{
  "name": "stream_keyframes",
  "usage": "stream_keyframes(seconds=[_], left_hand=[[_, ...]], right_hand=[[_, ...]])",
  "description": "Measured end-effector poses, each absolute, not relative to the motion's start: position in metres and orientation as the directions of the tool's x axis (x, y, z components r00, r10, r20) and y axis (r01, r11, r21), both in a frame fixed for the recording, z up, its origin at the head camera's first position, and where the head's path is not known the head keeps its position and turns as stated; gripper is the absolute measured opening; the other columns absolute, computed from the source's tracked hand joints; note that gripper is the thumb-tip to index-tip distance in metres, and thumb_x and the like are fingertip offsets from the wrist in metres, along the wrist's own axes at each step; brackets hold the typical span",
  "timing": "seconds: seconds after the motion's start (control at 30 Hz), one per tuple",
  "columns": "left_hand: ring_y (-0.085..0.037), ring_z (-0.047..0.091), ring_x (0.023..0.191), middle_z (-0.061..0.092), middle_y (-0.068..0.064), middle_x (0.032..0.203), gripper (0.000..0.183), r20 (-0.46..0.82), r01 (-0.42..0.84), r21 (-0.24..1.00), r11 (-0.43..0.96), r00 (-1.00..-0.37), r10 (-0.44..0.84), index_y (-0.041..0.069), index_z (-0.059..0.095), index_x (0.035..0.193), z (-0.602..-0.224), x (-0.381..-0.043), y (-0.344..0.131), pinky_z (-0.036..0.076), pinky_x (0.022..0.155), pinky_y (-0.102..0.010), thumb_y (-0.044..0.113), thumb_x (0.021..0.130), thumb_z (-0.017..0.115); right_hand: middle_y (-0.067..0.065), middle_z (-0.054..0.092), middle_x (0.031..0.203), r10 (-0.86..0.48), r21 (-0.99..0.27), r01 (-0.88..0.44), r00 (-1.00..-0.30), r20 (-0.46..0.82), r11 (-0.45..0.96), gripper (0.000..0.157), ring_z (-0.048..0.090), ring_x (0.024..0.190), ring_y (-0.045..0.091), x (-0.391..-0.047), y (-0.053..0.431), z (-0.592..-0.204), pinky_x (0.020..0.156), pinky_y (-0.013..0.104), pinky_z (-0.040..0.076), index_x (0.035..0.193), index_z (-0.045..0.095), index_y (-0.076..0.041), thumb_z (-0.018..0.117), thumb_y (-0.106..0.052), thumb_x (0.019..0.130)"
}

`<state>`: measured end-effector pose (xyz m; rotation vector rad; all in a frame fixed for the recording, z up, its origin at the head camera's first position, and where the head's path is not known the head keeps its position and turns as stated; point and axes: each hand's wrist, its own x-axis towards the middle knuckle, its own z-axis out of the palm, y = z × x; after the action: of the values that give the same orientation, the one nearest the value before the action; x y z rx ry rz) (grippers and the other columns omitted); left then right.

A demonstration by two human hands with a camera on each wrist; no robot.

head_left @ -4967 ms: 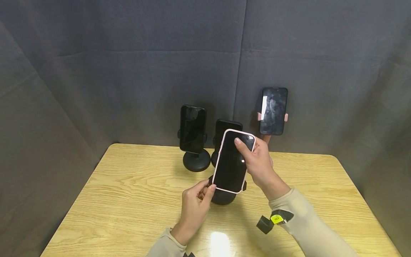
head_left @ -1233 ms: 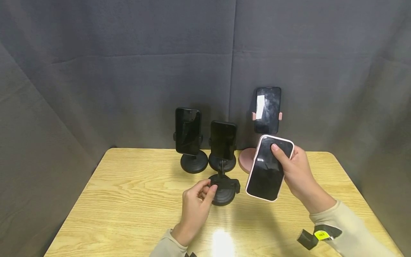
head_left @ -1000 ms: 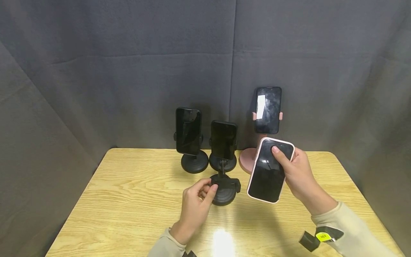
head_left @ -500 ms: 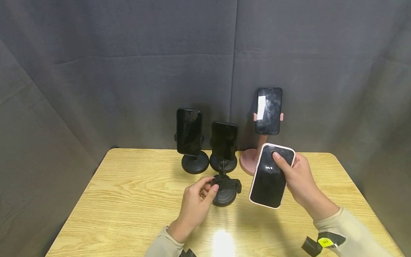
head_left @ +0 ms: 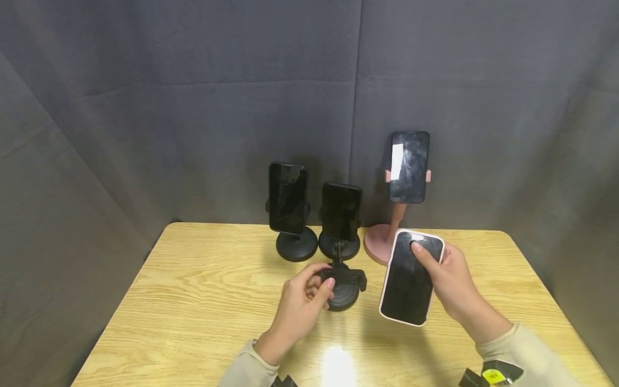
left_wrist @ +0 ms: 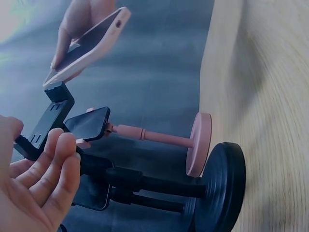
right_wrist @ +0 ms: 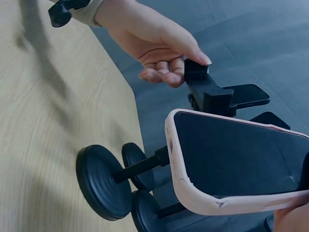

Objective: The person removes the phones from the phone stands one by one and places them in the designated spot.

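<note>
A black phone stand (head_left: pixel 342 300) stands nearest on the table, its clamp bare of any phone. My left hand (head_left: pixel 299 309) pinches the left end of that clamp (left_wrist: pixel 50 118) between thumb and fingers. To the right, my right hand (head_left: pixel 456 287) grips a phone in a pale pink case (head_left: pixel 410 282), thumb across the upper screen. The phone is held in the air, tilted, screen towards me, apart from the clamp in the head view. In the right wrist view the cased phone (right_wrist: pixel 241 157) covers part of the stand's pole.
Behind stand two black phone stands bearing a left phone (head_left: pixel 288 199) and a middle phone (head_left: pixel 341 212). A taller pink stand (head_left: pixel 377 243) at the right carries another phone (head_left: pixel 409 166). A grey curtain (head_left: pixel 217 118) hangs behind the wooden table (head_left: pixel 193 312).
Five seconds ago the pink-cased phone was over the front stand's clamp; my right hand has since moved it right, then slightly lower. My left hand remains at the clamp's left end.
</note>
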<state>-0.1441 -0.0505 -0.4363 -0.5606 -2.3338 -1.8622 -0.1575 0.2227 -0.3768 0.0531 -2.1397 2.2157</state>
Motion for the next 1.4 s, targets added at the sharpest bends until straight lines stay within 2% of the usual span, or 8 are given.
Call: stream_keyframes(seconds=[0.2, 0.4, 0.57, 0.93, 1.4], left_hand=[[-0.014, 0.067, 0.059, 0.076, -0.015, 0.084, 0.034, 0.270, 0.308, 0.942, 0.133, -0.931, 0.246, 0.009, 0.063, 0.132, -0.434, -0.144, -0.052, 0.058, 0.057, -0.026, 0.024, 0.101, 0.064], [-0.008, 0.067, 0.060, 0.075, -0.027, 0.095, 0.039, 0.199, 0.213, 0.977, 0.020, -0.939, 0.280, 0.001, 0.061, 0.134, -0.432, -0.145, -0.055, 0.060, 0.062, -0.025, 0.019, 0.100, 0.066], [-0.004, 0.066, 0.059, 0.073, -0.031, 0.098, 0.046, 0.173, 0.170, 0.985, -0.037, -0.945, 0.278, -0.010, 0.055, 0.137, -0.431, -0.145, -0.054, 0.059, 0.062, -0.019, 0.014, 0.099, 0.066], [-0.002, 0.065, 0.057, 0.070, -0.038, 0.098, 0.048, 0.194, 0.162, 0.976, -0.145, -0.948, 0.252, -0.014, 0.053, 0.137, -0.433, -0.143, -0.052, 0.056, 0.057, -0.014, 0.010, 0.098, 0.067], [-0.002, 0.065, 0.057, 0.069, -0.040, 0.095, 0.048, 0.221, 0.189, 0.970, -0.153, -0.947, 0.235, -0.014, 0.052, 0.138, -0.433, -0.140, -0.063, 0.057, 0.057, -0.016, 0.008, 0.097, 0.067]], right_hand=[[-0.009, 0.074, 0.076, 0.005, -0.998, -0.056, -0.998, 0.056, -0.010, 0.021, 0.071, 0.067, 0.005, -0.156, 0.224, -0.384, 0.062, 0.024, 0.059, 0.090, 0.069, -0.022, 0.057, -0.010, 0.103], [-0.010, 0.074, 0.080, -0.014, -0.999, -0.054, -0.998, 0.053, 0.009, 0.019, 0.072, 0.071, 0.005, -0.155, 0.224, -0.388, 0.065, 0.024, 0.060, 0.093, 0.068, -0.024, 0.058, -0.012, 0.103], [-0.011, 0.075, 0.082, -0.030, -0.998, -0.061, -0.998, 0.060, 0.028, 0.018, 0.073, 0.073, 0.005, -0.152, 0.226, -0.391, 0.066, 0.023, 0.060, 0.095, 0.068, -0.025, 0.058, -0.013, 0.104], [-0.011, 0.076, 0.082, -0.034, -0.998, -0.057, -0.998, 0.056, 0.020, 0.018, 0.074, 0.074, 0.005, -0.150, 0.228, -0.396, 0.067, 0.023, 0.060, 0.097, 0.069, -0.025, 0.057, -0.014, 0.104], [-0.010, 0.076, 0.080, -0.013, -0.998, -0.060, -0.998, 0.060, 0.016, 0.020, 0.073, 0.072, 0.006, -0.147, 0.231, -0.399, 0.065, 0.025, 0.061, 0.094, 0.069, -0.025, 0.056, -0.012, 0.104]])
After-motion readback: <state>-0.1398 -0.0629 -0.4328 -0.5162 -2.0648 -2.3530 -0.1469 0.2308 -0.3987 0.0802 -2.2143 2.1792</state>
